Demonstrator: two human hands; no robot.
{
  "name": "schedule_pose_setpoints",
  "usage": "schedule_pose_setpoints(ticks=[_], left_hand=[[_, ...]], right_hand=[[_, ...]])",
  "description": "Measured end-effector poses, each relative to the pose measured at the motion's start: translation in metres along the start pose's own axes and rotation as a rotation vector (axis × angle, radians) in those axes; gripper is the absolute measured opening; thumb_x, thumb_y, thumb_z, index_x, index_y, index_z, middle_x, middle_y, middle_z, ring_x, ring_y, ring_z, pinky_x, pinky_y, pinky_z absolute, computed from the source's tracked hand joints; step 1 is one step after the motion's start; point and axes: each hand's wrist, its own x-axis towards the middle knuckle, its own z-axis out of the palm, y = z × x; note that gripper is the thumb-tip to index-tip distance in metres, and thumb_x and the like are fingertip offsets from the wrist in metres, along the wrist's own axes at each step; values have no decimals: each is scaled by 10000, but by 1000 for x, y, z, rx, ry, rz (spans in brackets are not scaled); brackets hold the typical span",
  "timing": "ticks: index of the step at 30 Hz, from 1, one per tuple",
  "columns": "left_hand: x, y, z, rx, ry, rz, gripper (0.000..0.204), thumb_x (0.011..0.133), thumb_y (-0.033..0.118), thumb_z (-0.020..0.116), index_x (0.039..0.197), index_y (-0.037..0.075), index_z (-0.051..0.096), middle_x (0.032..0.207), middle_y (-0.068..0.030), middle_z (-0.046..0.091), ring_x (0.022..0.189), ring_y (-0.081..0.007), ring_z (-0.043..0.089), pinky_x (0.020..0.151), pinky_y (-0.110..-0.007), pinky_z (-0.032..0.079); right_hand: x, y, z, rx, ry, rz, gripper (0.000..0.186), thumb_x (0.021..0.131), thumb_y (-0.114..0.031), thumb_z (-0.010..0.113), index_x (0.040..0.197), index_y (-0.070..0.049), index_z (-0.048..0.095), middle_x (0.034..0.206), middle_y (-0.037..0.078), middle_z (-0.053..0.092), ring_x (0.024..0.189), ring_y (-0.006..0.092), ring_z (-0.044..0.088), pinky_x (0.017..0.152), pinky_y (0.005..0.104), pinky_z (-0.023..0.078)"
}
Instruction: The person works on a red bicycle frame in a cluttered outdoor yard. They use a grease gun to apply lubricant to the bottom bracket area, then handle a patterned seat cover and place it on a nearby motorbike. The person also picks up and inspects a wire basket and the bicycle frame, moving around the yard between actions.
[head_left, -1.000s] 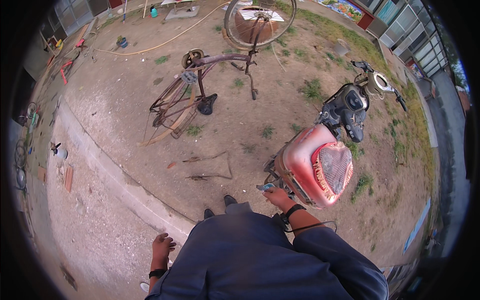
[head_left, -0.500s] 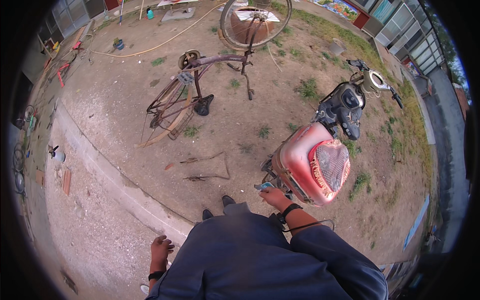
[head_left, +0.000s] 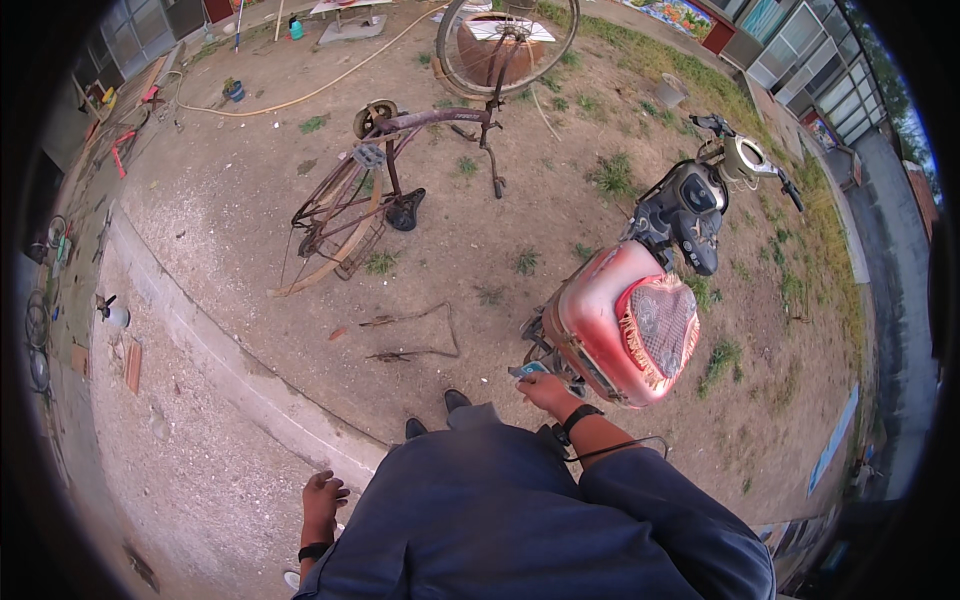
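Note:
My right hand (head_left: 543,389) is closed on a small flat teal piece with a greyish end (head_left: 529,370), too small to name exactly. It is beside the rear of a battered scooter (head_left: 615,320), whose red box-like back carries a frayed patterned cover (head_left: 660,325). Hanging low on the left, my left hand (head_left: 323,497) holds nothing, its fingers loosely bent and apart. Ahead of my feet a bent rusty metal frame (head_left: 457,328) lies on the dirt. Beyond it a rusty bicycle (head_left: 395,150) lies with its saddle on the ground.
A concrete kerb (head_left: 230,350) runs along the left, beside pale gravel. A long hose (head_left: 300,98) curves across the far yard. A large brown pot (head_left: 500,60) is behind the raised bicycle wheel. Grass tufts (head_left: 615,175) dot the soil, and a grey bucket (head_left: 671,90) stands at the far right.
The view has shifted very slightly. Both hands keep nearly the same place, and the teal piece is still in my right hand.

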Motion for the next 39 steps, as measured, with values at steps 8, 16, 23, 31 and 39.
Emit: schedule_pose_setpoints(ticks=[8,16,23,31,39], left_hand=[[1,1,1,8,-7,1,496,895,101,606,1353,-64,514,1048,-177,683,824,-251,708,664,-334,553],[-2,0,2,-19,13,-7,501,872,91,625,1339,-62,527,1032,-148,678,783,-232,708,620,-315,539],[-1,-7,1,-32,9,-6,500,876,100,629,1339,-58,523,1040,-150,675,794,-237,706,623,-319,538],[0,-13,1,-34,11,-16,495,884,98,621,1341,-56,514,1043,-154,676,807,-245,707,632,-332,540],[-3,-10,2,-13,4,5,485,891,104,606,1337,-69,523,1055,-171,682,811,-253,712,630,-329,541]], right_hand=[[-3,-6,-2,-47,-11,-37,395,961,-382,522,1003,-45,723,983,172,732,901,326,705,846,441,524],[1,-5,-2,-83,-35,-47,413,961,-399,512,1018,-47,721,961,175,733,915,341,700,850,452,515],[4,-4,-1,-49,-36,8,433,949,-433,533,1064,-66,731,978,175,738,942,353,699,880,450,517],[3,-6,-5,-74,-35,-6,451,946,-437,556,1100,-51,732,977,176,744,953,338,710,899,437,521],[0,-7,-7,-63,-38,-37,456,939,-436,569,1069,-34,738,960,178,745,929,331,715,885,429,522]])
